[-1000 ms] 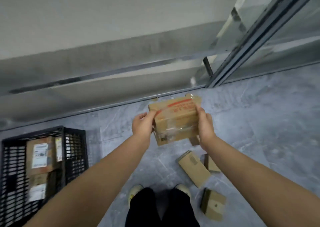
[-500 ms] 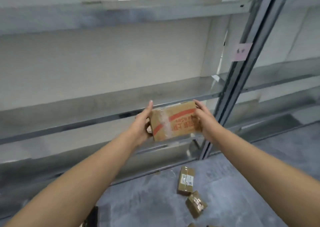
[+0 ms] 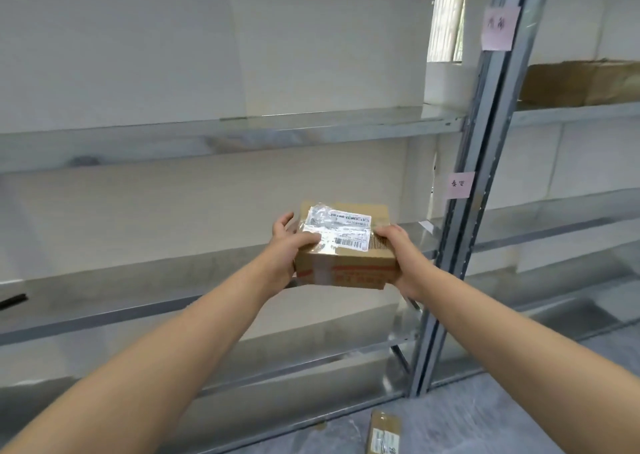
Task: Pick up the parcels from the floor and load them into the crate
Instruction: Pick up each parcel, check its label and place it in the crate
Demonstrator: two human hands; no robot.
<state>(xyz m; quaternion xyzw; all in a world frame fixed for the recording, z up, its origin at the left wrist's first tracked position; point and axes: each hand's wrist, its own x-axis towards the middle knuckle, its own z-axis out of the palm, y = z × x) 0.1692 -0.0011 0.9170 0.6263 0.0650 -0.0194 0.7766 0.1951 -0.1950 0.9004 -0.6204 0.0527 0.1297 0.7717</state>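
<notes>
A brown cardboard parcel [image 3: 346, 252] with red print on its near side and a white shipping label on top is held up at chest height in front of metal shelving. My left hand [image 3: 289, 244] grips its left end, thumb on top. My right hand [image 3: 394, 245] grips its right end, fingers curled over the top edge. Another small parcel [image 3: 383, 433] lies on the grey floor at the bottom edge. The crate is out of view.
Grey metal shelves [image 3: 221, 135] run across the view, with an upright post [image 3: 460, 211] carrying pink paper tags on the right. A large cardboard box [image 3: 581, 83] sits on the upper right shelf. The grey floor [image 3: 519, 412] shows at the bottom right.
Both hands raised the parcel from near the floor to shelf height and turned it so its labelled face is on top. The view tilted up; the crate and most floor parcels left the frame.
</notes>
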